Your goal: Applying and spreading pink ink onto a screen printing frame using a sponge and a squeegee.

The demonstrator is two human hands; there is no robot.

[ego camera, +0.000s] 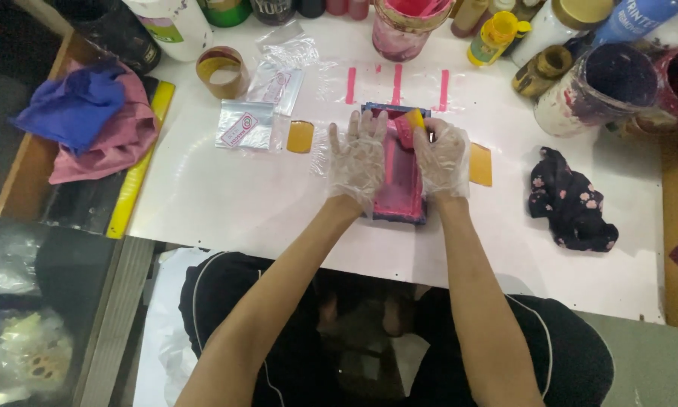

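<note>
Both hands [358, 160] on pink frame [401, 192]

White worktable [226, 203] on wooden bench [26, 162], evenly lit.

On the tabletop [226, 203], the small printing frame [399, 192] lies mid-table under both hands, left hand [356, 160] and right hand [443, 157]; jars [597, 89] crowd the far right corner, rags [90, 124] the left edge, a cloth [569, 200] the right
</note>
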